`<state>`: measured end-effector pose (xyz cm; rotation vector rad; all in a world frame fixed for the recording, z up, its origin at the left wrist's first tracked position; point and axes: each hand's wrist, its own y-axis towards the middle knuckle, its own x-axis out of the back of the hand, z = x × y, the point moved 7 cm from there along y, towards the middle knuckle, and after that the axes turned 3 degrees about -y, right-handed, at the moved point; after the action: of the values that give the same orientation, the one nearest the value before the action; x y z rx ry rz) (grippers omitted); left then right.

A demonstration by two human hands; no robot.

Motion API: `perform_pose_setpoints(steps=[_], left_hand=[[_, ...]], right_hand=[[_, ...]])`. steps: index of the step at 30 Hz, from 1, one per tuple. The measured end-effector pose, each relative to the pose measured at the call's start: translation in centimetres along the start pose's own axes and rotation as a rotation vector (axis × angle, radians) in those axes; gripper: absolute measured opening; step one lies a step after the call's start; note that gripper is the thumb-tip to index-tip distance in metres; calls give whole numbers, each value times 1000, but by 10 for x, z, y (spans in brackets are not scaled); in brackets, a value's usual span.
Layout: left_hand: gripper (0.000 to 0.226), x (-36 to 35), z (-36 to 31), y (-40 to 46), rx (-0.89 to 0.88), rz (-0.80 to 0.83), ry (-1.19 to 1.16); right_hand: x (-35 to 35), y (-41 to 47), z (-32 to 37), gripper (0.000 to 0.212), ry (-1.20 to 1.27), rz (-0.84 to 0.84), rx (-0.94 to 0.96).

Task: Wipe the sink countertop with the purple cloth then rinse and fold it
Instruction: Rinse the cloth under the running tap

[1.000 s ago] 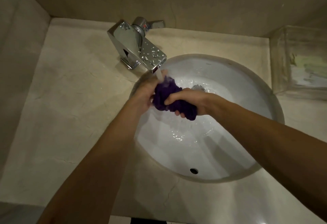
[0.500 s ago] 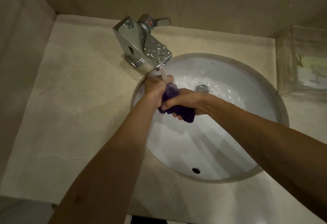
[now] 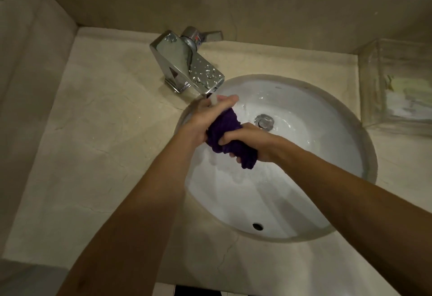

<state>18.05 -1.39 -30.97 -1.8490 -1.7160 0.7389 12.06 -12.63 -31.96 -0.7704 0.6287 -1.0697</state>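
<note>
The purple cloth (image 3: 225, 135) is bunched up into a wet wad over the left part of the sink (image 3: 304, 202), right under the tap spout, with both hands wrapped round it. The left hand (image 3: 205, 118) grips the upper end, fingers curled over the top, and the water stream (image 3: 213, 99) lands on its knuckles. The right hand (image 3: 247, 142) clamps the lower end, with a tail of cloth poking out below its fingers. The hands are touching each other across the wad. The chrome faucet (image 3: 187, 66) sits at the back-left rim of the basin, beaded with droplets, lever turned to the right. The drain plug (image 3: 264, 121) is just beside the right hand, and the overflow hole (image 3: 257, 226) is at the near wall. The basin takes up most of the beige stone table (image 3: 93, 143), leaving a wide bare stretch to the left, hemmed in by walls on the left and back. A clear box (image 3: 397, 85) sits in the right back corner, well apart from the hands.
</note>
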Motion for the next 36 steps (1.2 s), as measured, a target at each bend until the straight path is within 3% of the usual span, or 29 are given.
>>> perform_pose_setpoints(steps=[4, 8, 12, 16, 23, 27, 29, 32, 34, 36], left_hand=[[44, 7, -10, -13, -132, 107, 16], [19, 6, -12, -26, -196, -74, 36], [14, 6, -2, -16, -27, -170, -62], [11, 3, 5, -6, 19, -169, -138], [23, 13, 19, 3, 23, -377, -121], [16, 18, 19, -1, 39, -362, -29], [24, 15, 16, 0, 23, -201, -56], [55, 16, 6, 1, -88, 33, -118], [55, 17, 7, -1, -93, 86, -97], [50, 15, 5, -4, -97, 105, -115]], right_hand=[[-3, -10, -1, 15, 119, 170, -125], [-11, -5, 2, 26, 65, 237, -155], [-11, 6, 10, 28, -163, 99, -64], [-9, 10, 20, 33, -335, 5, 46], [-11, 25, 29, 16, -705, -259, 176], [-11, 18, 15, 15, -419, -150, 87], [-8, 10, 14, 15, -277, -63, 59], [-5, -3, 15, 16, -124, 85, -46], [-3, -9, 14, 16, -46, 162, -130], [-3, -11, 11, 31, 37, 241, -185]])
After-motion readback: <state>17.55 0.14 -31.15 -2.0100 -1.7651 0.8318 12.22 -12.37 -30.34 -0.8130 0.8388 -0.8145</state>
